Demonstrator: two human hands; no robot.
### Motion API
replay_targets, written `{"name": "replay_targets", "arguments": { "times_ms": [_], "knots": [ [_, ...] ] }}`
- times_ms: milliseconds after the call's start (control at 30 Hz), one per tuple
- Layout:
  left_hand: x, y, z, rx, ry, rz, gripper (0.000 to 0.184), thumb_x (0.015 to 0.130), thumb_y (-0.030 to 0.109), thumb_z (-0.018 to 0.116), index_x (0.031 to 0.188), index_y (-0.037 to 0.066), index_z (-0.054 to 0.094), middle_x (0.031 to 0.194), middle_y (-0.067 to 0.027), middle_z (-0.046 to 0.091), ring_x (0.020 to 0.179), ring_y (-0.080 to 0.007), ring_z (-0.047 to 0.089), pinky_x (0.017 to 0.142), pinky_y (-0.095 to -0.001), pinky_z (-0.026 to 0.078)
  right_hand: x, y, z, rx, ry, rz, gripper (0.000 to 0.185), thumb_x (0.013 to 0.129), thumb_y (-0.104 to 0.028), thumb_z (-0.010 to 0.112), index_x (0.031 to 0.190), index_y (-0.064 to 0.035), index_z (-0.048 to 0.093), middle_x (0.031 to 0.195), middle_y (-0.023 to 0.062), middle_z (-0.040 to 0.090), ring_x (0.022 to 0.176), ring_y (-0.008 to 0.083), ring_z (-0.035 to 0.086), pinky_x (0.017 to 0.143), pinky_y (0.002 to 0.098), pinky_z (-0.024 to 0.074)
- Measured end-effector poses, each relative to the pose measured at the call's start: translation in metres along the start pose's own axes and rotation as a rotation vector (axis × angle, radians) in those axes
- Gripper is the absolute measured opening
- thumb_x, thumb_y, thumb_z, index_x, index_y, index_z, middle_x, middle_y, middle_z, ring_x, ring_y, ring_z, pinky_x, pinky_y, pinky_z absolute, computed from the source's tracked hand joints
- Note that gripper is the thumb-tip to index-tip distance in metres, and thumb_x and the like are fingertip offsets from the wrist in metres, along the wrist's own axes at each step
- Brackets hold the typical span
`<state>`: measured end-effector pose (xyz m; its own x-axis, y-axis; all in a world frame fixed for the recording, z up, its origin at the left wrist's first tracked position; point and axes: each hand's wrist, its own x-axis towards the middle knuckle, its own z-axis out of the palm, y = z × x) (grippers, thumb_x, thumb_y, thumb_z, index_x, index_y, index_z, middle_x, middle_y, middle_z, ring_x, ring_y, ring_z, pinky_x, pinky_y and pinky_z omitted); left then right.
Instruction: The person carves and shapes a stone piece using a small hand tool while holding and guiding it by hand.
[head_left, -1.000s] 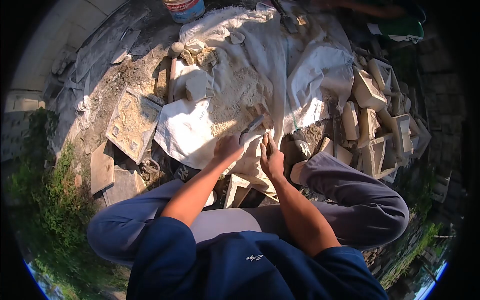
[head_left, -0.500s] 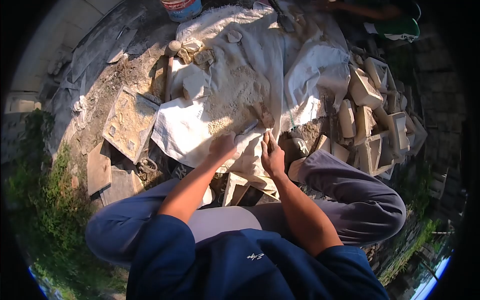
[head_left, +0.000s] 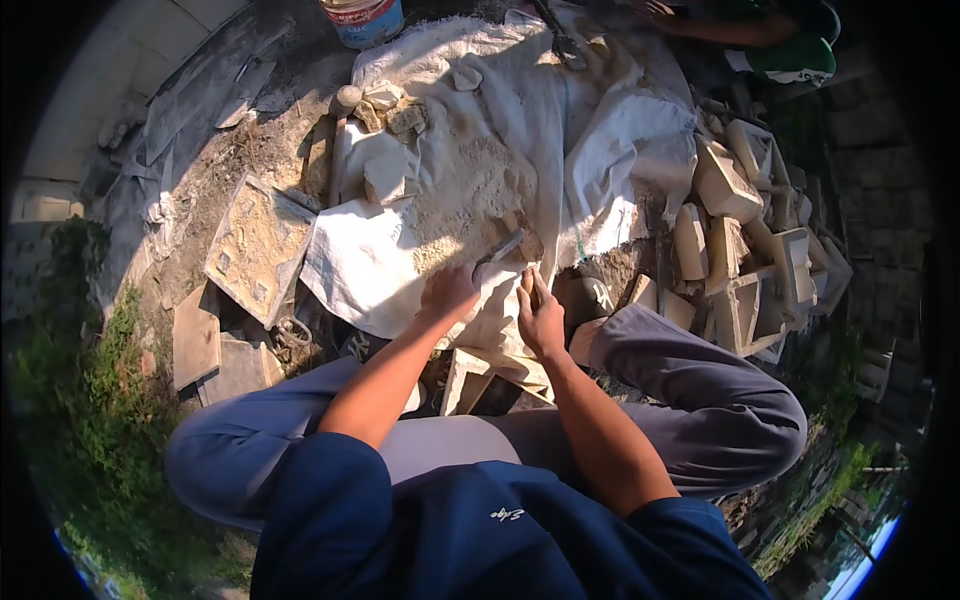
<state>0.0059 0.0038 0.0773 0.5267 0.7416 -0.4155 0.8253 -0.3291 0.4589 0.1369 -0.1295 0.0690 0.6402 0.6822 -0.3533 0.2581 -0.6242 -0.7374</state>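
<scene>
My left hand (head_left: 450,292) is closed round the near end of a flat grey blade (head_left: 503,246), whose handle is hidden in the fist. The blade points up and right over pale powder on the white woven sack (head_left: 350,265). Close beside it my right hand (head_left: 542,322) has its fingers pressed together; what they grip is too small to make out. A brownish chunk (head_left: 527,240) lies just beyond the right fingertips, near the blade's tip. Below both hands, between my legs, stands a pale box-shaped piece (head_left: 465,380).
A mallet (head_left: 348,98) and pale stone blocks (head_left: 388,176) lie on the far left of the sack. A powder-covered slab (head_left: 260,245) is at left. Hollow pale pieces (head_left: 735,185) pile up at right. A bucket (head_left: 362,22) and another person's arm (head_left: 735,30) are at the back.
The blade's tip has moved slightly up and right, with my left hand shifting a little. My right hand has moved slightly left and down. The other person's hand shows more clearly at the back.
</scene>
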Motion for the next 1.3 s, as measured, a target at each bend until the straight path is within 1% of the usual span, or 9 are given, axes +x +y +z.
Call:
{"name": "replay_targets", "arguments": {
  "times_ms": [67,167,333,700,767,800,1067,1167,1300],
  "knots": [
    [-0.002,0.004,-0.004,-0.039,0.055,0.008,0.042,0.102,0.043,0.047,0.099,0.005,0.065,0.089,-0.0275,0.067,0.092,-0.0464,0.066,0.084,-0.0562,0.05,-0.001,0.008,0.003,0.033,0.002,-0.037,0.051,0.095,-0.029,0.06,0.142,-0.0114,0.053,0.111,0.029,0.067,0.105,0.0444,0.064,0.09,0.0476,0.053],
    [-0.004,-0.021,0.015,-0.051,-0.017,-0.003,0.042,0.102,0.043,0.047,0.099,0.005,0.065,0.087,-0.0275,0.067,0.092,-0.0468,0.066,0.085,-0.0561,0.05,-0.003,-0.007,-0.003,0.035,-0.013,0.007,0.049,0.096,-0.025,0.062,0.139,-0.0023,0.055,0.111,0.0311,0.067,0.11,0.0416,0.065,0.091,0.0409,0.0532],
    [-0.004,-0.004,0.002,0.019,-0.022,-0.065,0.049,0.103,0.048,0.041,0.103,0.006,0.066,0.098,-0.0263,0.069,0.099,-0.0455,0.065,0.087,-0.0551,0.049,-0.001,-0.004,-0.003,0.041,0.008,-0.03,0.05,0.096,-0.026,0.062,0.14,-0.0039,0.054,0.111,0.0311,0.066,0.11,0.0424,0.064,0.092,0.0425,0.053],
    [-0.001,-0.011,0.005,0.002,-0.036,-0.063,0.047,0.103,0.047,0.042,0.102,0.006,0.066,0.095,-0.0239,0.071,0.095,-0.0432,0.068,0.086,-0.0524,0.051,-0.01,-0.009,-0.008,0.007,0.057,0.015,0.049,0.097,-0.023,0.06,0.143,-0.0072,0.051,0.116,0.0289,0.065,0.111,0.0422,0.063,0.09,0.0447,0.0533],
    [0.001,-0.01,0.008,-0.012,-0.031,-0.067,0.048,0.103,0.047,0.042,0.102,0.005,0.066,0.095,-0.0239,0.071,0.095,-0.043,0.068,0.086,-0.0522,0.051,-0.01,-0.009,-0.009,-0.013,0.172,0.018,0.051,0.098,-0.028,0.056,0.147,-0.0179,0.048,0.103,0.0308,0.067,0.099,0.0466,0.065,0.085,0.0512,0.0517],
    [0.002,-0.011,0.009,-0.006,-0.022,-0.068,0.049,0.103,0.047,0.042,0.102,0.005,0.067,0.094,-0.024,0.071,0.095,-0.0429,0.068,0.086,-0.0525,0.051,-0.013,-0.015,-0.016,0.015,0.114,0.114,0.048,0.097,-0.024,0.058,0.141,-0.0062,0.052,0.121,0.0275,0.064,0.114,0.0428,0.061,0.094,0.0449,0.051],
    [0.019,-0.032,0.013,-0.066,0.145,-0.102,0.05,0.101,0.049,0.044,0.102,0.005,0.068,0.091,-0.0248,0.071,0.094,-0.0441,0.067,0.087,-0.0529,0.051,-0.003,-0.007,0.004,-0.003,0.064,0.03,0.05,0.096,-0.028,0.062,0.142,-0.0102,0.053,0.109,0.0312,0.066,0.108,0.0463,0.062,0.088,0.0455,0.0529],
    [0.018,-0.028,0.004,-0.06,0.167,-0.12,0.046,0.101,0.047,0.047,0.103,0.006,0.068,0.087,-0.0247,0.07,0.091,-0.0446,0.068,0.084,-0.053,0.052,-0.01,-0.007,0.011,-0.054,0.005,0.009,0.05,0.096,-0.029,0.06,0.143,-0.0158,0.052,0.106,0.0319,0.066,0.102,0.0477,0.064,0.087,0.0487,0.0538],
    [0.013,-0.019,0.001,-0.112,0.22,-0.028,0.041,0.1,0.044,0.051,0.096,0.007,0.07,0.079,-0.0243,0.069,0.081,-0.0444,0.068,0.075,-0.0526,0.053,-0.006,-0.002,0.012,0.03,0.036,-0.087,0.05,0.096,-0.03,0.061,0.143,-0.0141,0.053,0.108,0.0308,0.067,0.104,0.0456,0.065,0.088,0.0466,0.0537]
  ]
}}
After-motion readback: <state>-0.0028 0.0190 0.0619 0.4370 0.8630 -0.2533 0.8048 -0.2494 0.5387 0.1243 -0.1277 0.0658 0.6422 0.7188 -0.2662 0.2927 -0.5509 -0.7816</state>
